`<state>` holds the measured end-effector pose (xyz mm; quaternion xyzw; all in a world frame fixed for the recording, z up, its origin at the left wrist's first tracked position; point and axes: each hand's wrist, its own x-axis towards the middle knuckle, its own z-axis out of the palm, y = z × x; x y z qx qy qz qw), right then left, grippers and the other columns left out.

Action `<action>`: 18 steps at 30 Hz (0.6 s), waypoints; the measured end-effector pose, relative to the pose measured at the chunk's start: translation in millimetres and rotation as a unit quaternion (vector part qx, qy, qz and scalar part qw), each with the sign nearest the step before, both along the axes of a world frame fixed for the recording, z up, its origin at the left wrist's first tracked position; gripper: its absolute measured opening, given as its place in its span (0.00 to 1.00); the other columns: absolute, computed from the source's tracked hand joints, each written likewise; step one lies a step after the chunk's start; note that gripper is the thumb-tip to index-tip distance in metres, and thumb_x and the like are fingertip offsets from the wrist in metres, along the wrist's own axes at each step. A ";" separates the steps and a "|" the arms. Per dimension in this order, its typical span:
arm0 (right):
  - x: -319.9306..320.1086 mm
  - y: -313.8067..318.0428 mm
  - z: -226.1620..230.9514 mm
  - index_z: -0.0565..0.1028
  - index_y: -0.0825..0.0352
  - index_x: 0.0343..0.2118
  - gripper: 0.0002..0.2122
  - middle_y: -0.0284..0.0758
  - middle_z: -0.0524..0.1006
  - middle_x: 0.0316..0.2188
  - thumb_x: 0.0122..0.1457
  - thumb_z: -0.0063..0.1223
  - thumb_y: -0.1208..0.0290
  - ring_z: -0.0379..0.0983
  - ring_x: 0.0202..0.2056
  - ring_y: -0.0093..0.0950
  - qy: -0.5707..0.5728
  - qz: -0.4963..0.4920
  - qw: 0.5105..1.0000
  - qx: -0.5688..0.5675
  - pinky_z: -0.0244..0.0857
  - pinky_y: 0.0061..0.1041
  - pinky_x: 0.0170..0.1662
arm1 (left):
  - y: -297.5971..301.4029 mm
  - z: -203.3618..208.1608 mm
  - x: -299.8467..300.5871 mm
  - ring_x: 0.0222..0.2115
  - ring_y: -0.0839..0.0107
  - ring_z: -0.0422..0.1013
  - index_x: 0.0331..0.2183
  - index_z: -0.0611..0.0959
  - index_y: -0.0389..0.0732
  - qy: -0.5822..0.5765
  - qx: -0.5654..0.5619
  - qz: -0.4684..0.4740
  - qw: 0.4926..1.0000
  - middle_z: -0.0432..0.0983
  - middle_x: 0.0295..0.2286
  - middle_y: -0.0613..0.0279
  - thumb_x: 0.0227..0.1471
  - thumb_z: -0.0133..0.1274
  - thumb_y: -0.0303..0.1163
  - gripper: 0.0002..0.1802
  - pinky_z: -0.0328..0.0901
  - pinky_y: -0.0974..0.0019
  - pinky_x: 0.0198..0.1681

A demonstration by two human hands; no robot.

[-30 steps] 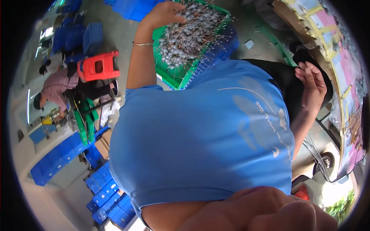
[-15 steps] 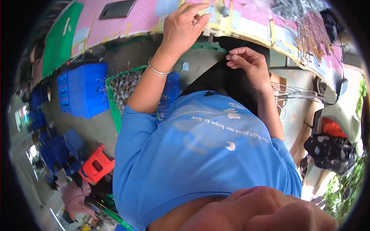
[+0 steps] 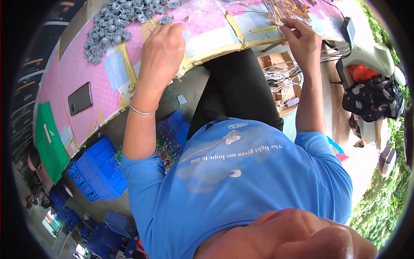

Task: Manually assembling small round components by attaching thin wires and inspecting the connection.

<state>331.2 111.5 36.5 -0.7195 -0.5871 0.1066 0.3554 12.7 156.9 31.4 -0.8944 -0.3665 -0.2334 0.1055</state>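
My left hand point(image 3: 164, 49) is over the table's near edge, its fingers curled down and the tips mostly hidden behind the back of the hand. Just beyond them lies a single grey rose-shaped flower head point(image 3: 166, 20), beside a large pile of the same grey flower heads point(image 3: 113, 26). My right hand point(image 3: 305, 41) is at the right part of the table, thumb and forefinger pinched together at the near end of a bundle of thin brownish stems point(image 3: 282, 8). What sits in that pinch is too small to make out.
The pink-covered table point(image 3: 73, 64), patched with yellow tape, curves across the front. A dark phone point(image 3: 80, 98) and a green board point(image 3: 48, 142) lie at left. Below stand a blue crate point(image 3: 101, 170) and a cardboard box of white cables point(image 3: 278, 64). A white scooter point(image 3: 375, 60) stands at right.
The view has shifted, bringing the grey pile into sight. My right hand has moved from above my lap up to the stems. My left hand's fingers, apart before, are now curled down near the flower heads.
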 end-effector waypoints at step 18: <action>-74.5 -12.2 -28.1 0.79 0.67 0.36 0.06 0.32 0.79 0.28 0.54 0.61 0.76 0.77 0.31 0.20 0.053 0.202 0.966 0.153 0.69 0.18 0.32 | -99.7 -12.5 1.6 0.29 0.68 0.78 0.40 0.80 0.30 -0.657 -0.536 -0.018 0.529 0.80 0.34 0.53 0.52 0.56 0.24 0.12 0.71 0.74 0.29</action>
